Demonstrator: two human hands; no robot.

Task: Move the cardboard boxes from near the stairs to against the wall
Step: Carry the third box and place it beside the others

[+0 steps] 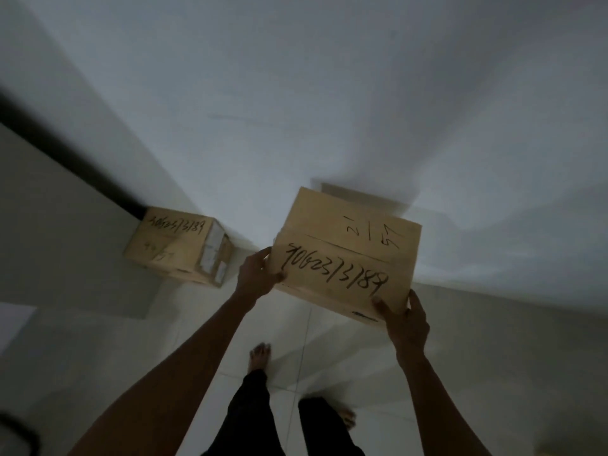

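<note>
I hold a brown cardboard box (pixel 345 255) with black handwritten numbers on its top, up in front of me near the white wall (pixel 329 110). My left hand (pixel 256 278) grips its left near corner. Gripping the right near corner is my right hand (pixel 406 327). Just behind this box, the top edge of another cardboard box (pixel 358 194) shows against the wall; the rest is hidden. A third marked cardboard box (pixel 179 246) rests on the floor to the left, in the corner against the wall.
The floor (pixel 312 340) is pale tile. My bare feet and dark trousers (pixel 253 416) are below the held box. A dark strip (pixel 65 159) runs along the left side toward the corner. The scene is dim.
</note>
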